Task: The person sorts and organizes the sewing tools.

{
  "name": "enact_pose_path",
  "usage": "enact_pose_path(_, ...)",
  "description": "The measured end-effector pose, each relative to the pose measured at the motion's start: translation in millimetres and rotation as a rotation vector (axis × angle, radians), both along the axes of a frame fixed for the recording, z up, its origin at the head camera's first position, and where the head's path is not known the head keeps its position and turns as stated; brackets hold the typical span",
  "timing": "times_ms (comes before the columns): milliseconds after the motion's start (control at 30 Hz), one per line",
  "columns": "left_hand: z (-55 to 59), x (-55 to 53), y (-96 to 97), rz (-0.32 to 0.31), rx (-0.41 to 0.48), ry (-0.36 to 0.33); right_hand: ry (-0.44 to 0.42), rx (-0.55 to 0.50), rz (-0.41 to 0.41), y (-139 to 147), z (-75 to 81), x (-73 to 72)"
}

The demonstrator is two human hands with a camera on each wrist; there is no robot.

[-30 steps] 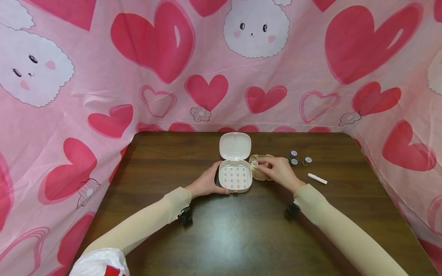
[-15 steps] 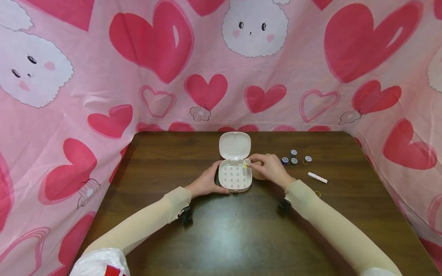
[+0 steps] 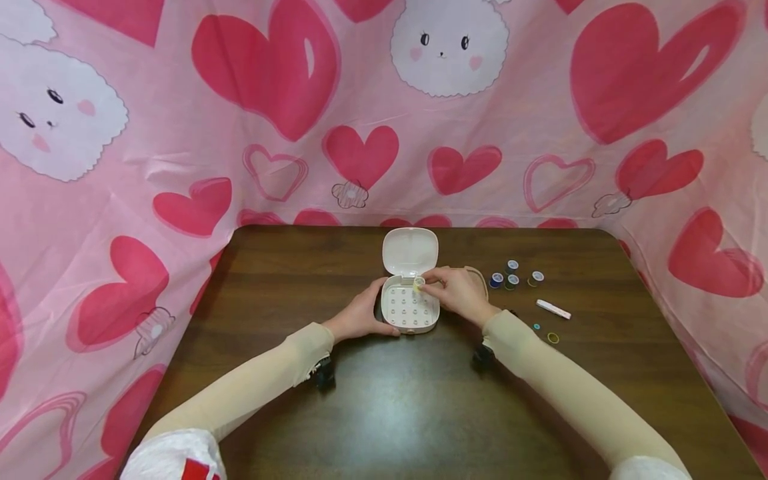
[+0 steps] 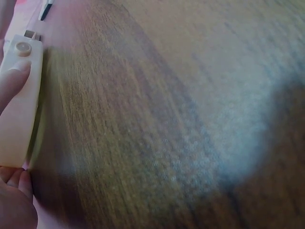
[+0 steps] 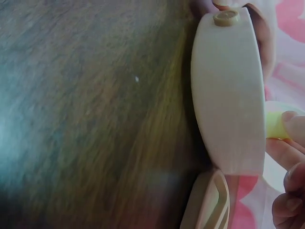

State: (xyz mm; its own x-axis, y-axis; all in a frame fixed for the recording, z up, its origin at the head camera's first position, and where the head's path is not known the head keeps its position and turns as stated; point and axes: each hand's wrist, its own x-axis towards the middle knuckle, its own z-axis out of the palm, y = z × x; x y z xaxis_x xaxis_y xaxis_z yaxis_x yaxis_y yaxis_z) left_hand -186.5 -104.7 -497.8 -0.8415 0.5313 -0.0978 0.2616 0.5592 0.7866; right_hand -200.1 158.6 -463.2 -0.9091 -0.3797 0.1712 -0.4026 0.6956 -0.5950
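Observation:
A cream sewing box (image 3: 411, 329) with rows of small pegs inside stands on the table, its lid (image 3: 411, 252) raised at the back. My left hand (image 3: 358, 315) holds it by the left side, thumb at the front near the round catch (image 4: 23, 48). Between thumb and fingertips, my right hand (image 3: 459, 293) pinches a small spool of yellow thread (image 5: 275, 125). That spool is over the back right part of the pegs, above the box rim in the right wrist view. Partly hidden behind my right hand, a beige tray (image 3: 478, 280) lies against the box's right side.
Several thread spools (image 3: 497, 281) stand right of the beige tray. Nearer me lie a white stick-shaped item (image 3: 553, 309), a yellow ring (image 3: 553, 338) and a small teal piece (image 3: 537, 327). A pink heart-print cloth (image 3: 462, 170) hangs behind and beside the table.
My right hand has carried the yellow spool leftward from over the beige tray to over the box's pegs. The left hand has kept its hold on the box.

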Motion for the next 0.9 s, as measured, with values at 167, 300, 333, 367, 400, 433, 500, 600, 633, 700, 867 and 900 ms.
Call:
enact_pose_path(167,1.1,0.1,0.1,0.005,-0.003,-0.012,-0.018,-0.009,0.025,-9.8,-2.1,-2.3)
enact_pose_path(300,1.6,0.7,0.1,0.008,-0.005,-0.01,-0.054,0.006,0.012,-18.9,-2.8,-3.1)
enact_pose_path(333,1.4,0.9,0.1,0.008,-0.004,-0.009,-0.064,0.016,0.01,-20.9,-2.9,-3.0)
enact_pose_path(367,1.2,1.0,0.1,0.007,-0.004,-0.008,-0.073,0.029,0.008,-22.7,-2.9,-2.6)
enact_pose_path(400,0.9,1.2,-0.1,0.007,-0.004,-0.008,-0.082,0.039,0.009,-24.7,-3.0,-2.4)
enact_pose_path(433,0.8,1.2,-0.3,0.006,-0.007,-0.009,-0.089,0.048,0.013,-26.5,-3.0,-2.3)
enact_pose_path(500,0.6,1.3,-0.9,0.007,-0.012,-0.011,-0.097,0.059,0.023,-30.3,-2.4,-2.2)
enact_pose_path(600,0.0,0.5,-0.7,0.004,-0.015,-0.003,-0.099,0.06,0.023,-35.9,-1.8,-2.7)
enact_pose_path(633,-0.3,-0.1,-0.1,0.001,-0.016,0.002,-0.09,0.064,0.02,-37.4,-2.1,-3.2)
enact_pose_path(700,-0.6,-1.0,0.9,-0.007,-0.014,0.01,-0.074,0.068,0.012,-40.6,-3.5,-4.2)
enact_pose_path(867,-0.3,-0.7,1.4,0.0,-0.012,-0.005,-0.032,0.047,0.034,-49.6,-7.4,-6.9)
enact_pose_path(900,-0.6,-0.5,1.2,0.004,-0.014,-0.005,-0.033,0.039,0.036,-51.5,-7.8,-7.3)
